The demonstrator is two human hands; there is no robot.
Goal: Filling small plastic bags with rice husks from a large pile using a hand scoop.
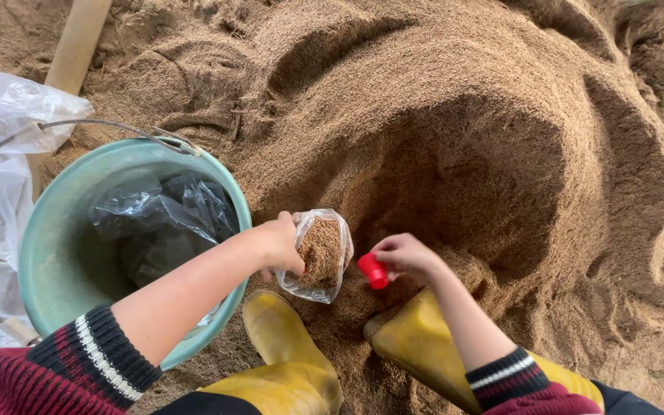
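Your left fingers [282, 244] pinch a thin, glossy clear plastic bag [320, 257] of coarse matt sawdust; your right fingertips [393, 253] grip a smooth red plastic cup [373, 270]. Yellow rubber boots [286, 346] below look dusty.

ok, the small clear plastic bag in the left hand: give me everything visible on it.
The small clear plastic bag is thin, crinkled and see-through, with its mouth open toward the top. It is roughly half to two-thirds full of the same brown sawdust-like material as the large brown heap behind it. The left hand grips it at the upper left edge, so it hangs above the ground between the two yellow rubber boots. The right hand, holding a small red cup, is just beside it, not touching.
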